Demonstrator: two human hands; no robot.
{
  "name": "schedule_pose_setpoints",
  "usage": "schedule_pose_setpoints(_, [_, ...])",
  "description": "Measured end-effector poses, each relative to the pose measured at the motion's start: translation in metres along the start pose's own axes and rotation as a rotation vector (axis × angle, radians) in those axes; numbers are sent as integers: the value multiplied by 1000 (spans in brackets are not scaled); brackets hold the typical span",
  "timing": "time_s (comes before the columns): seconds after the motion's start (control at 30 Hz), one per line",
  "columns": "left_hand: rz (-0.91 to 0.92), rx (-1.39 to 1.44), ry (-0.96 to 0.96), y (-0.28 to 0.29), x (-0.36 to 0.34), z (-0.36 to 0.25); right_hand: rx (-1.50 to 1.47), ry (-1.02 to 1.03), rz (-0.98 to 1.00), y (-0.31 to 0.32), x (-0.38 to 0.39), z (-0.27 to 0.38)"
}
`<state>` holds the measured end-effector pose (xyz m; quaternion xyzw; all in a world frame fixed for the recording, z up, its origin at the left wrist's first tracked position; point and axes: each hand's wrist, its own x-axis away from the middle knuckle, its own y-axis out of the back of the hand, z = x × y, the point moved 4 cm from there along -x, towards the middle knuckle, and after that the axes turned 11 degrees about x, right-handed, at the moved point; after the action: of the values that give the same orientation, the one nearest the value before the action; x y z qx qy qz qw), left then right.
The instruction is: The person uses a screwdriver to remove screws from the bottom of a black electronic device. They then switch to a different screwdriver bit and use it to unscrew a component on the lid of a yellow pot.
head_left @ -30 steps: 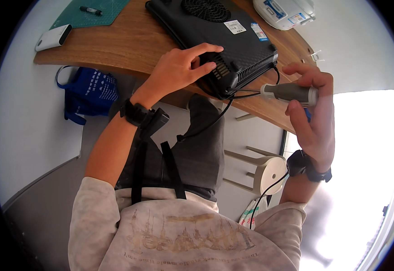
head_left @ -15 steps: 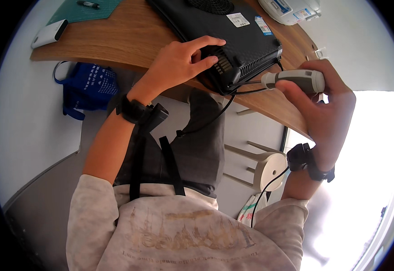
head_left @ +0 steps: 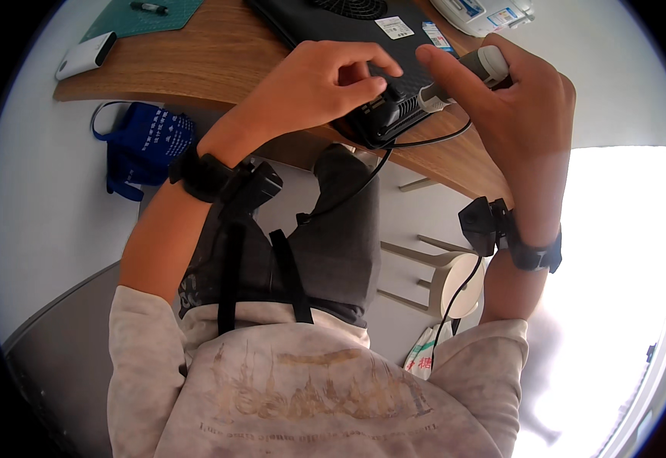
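My right hand (head_left: 524,130) grips a grey-and-white screwdriver (head_left: 490,65), its handle slanting down to the near right corner of a black device (head_left: 325,30) with a round fan grille and two labels; the tip is too hidden to make out. My left hand (head_left: 314,84) is over that same corner, index finger and thumb apart, the other fingers curled, holding nothing; its fingertips are at the casing beside the handle's lower end. A black cable (head_left: 432,141) runs out under the corner along the wooden table (head_left: 211,61).
Green cutting mat (head_left: 115,23) with a pen (head_left: 150,8) and a white-black slab (head_left: 81,57) at upper left; white container (head_left: 478,15) at upper right. Blue bag (head_left: 142,145) hangs below the table; cream stool (head_left: 455,282) at lower right. Straps and wired units sit on both wrists.
My right hand has risen and tilted the screwdriver, its rear end now higher, its front lower at the device's corner. My left hand has shifted slightly up and right, its fingertips closer to the screwdriver.
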<state>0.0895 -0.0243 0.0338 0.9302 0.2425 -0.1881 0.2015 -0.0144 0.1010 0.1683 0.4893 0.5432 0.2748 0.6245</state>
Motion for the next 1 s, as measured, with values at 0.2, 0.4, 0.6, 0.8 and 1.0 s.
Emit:
schedule_pose_setpoints(0.2, [-95, 128, -180, -20, -20, -35, -49, -161, 37, -7, -9, -20])
schedule_pose_setpoints(0.4, [-95, 163, -97, -33, -34, -35, -37, -153, 22, -7, -2, -28])
schedule_pose_setpoints(0.6, [-124, 53, -192, -37, -42, -38, 106, -276, 9, -8, -4, -27])
schedule_pose_setpoints(0.8, [6, 83, -103, -37, -41, -35, -29, -228, 19, -4, -5, -41])
schedule_pose_setpoints(1.0, [76, 169, -58, -33, -40, -35, -478, -54, 74, 2, 9, -38])
